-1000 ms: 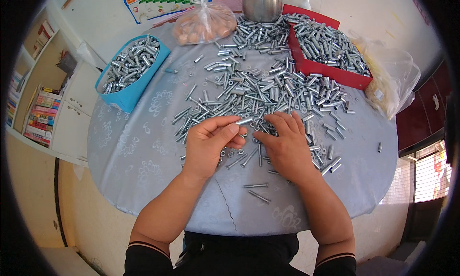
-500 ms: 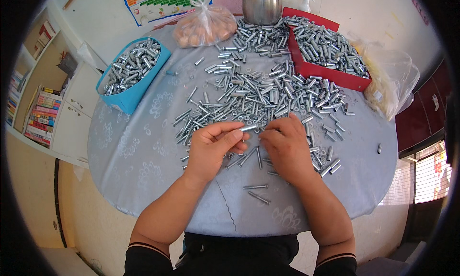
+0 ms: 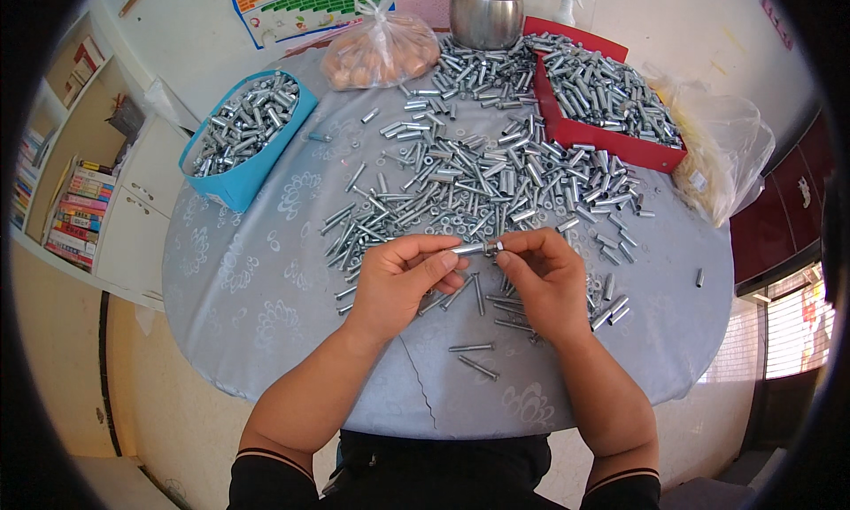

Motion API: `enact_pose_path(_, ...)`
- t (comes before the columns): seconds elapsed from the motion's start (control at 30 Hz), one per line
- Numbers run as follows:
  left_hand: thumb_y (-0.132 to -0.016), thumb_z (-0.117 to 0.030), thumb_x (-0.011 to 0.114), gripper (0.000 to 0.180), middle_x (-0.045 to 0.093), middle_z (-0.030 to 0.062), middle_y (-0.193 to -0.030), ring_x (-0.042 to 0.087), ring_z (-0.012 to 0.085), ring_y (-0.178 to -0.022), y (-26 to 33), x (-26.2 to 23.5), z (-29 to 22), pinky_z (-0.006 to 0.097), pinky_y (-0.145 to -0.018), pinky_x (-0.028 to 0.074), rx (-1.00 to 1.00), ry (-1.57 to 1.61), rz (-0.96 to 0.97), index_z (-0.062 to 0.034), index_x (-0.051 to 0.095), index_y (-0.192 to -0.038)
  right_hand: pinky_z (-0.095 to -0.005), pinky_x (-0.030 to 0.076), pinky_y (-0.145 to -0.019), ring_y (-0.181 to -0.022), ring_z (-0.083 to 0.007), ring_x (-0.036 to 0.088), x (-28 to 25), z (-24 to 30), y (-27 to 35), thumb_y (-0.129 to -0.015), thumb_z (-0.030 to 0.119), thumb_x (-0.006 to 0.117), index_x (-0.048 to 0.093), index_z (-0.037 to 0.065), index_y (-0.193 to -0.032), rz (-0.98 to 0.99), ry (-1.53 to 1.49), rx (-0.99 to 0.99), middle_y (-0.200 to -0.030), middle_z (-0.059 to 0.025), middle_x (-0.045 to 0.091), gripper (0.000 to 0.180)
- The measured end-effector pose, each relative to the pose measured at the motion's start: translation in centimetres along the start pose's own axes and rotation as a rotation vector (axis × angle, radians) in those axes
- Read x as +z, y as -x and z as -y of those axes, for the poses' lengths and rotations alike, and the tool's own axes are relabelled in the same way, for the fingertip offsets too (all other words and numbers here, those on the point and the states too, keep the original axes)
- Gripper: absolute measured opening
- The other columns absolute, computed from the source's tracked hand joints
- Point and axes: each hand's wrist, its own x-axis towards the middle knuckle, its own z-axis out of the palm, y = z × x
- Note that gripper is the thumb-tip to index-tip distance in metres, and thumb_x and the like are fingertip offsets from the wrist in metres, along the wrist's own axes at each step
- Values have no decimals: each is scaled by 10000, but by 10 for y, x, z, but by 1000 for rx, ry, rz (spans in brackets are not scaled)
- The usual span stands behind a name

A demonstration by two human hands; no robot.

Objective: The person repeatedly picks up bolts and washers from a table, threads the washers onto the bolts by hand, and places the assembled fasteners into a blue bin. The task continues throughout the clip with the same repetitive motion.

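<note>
Between the thumb and fingers of my left hand (image 3: 403, 280) is a shiny metal sleeve anchor (image 3: 468, 249), held roughly level above the table. The fingers of my right hand (image 3: 544, 275) pinch a small metal nut (image 3: 497, 246) at the anchor's right end; whether it is threaded on, I cannot tell. Just beyond both hands spreads a heap of loose bolts, sleeves, washers and nuts (image 3: 478, 178). Two single bolts (image 3: 471, 346) lie nearer to me, between my forearms.
A blue box (image 3: 239, 191) of metal anchors stands at the left, a red box (image 3: 611, 151) of similar parts at the back right. Behind are a knotted plastic bag of round brownish things (image 3: 381, 58) and a steel pot (image 3: 487, 19). Another clear bag (image 3: 722, 147) sits by the red box.
My right hand has come up from the loose parts to the anchor's right end with a nut in its fingers. The left hand has shifted slightly right and down.
</note>
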Motion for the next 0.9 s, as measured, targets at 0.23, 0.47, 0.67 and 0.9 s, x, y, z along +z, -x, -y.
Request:
enact_pose_path(0.23, -920, -56, 624, 243, 705, 149, -940, 687, 167, -779, 1, -3, 2, 268, -698, 574, -1, -3, 29, 45, 636, -1140, -262, 510, -811, -874, -117, 639, 0, 11, 0, -844, -6, 692, 657, 1, -1040, 44, 1, 46, -971, -49, 669, 200)
enact_pose_path(0.47, -919, -56, 626, 239, 708, 137, -927, 683, 153, -774, 0, -7, -1, 264, -697, 571, -8, -54, 65, 45, 643, -1135, -262, 506, -760, -836, -118, 633, -4, 14, 3, -858, 23, 688, 673, -2, -1031, 103, 51, 62, -913, -54, 668, 176)
enact_pose_path(0.67, -905, -36, 636, 229, 708, 131, -923, 679, 150, -769, 2, -6, -5, 267, -704, 569, -9, -125, 93, 49, 655, -1117, -273, 470, -636, -688, -132, 579, -11, 16, 4, -902, 120, 658, 665, -12, -957, 180, 287, -79, -798, -83, 634, 143)
enact_pose_path(0.9, -903, -46, 647, 243, 706, 117, -914, 682, 148, -779, 5, -6, -2, 263, -706, 564, 2, -80, 150, 48, 651, -1128, -275, 455, -612, -664, -137, 566, -14, 14, 8, -941, 212, 610, 654, -15, -930, 185, 405, 66, -754, -87, 619, 232)
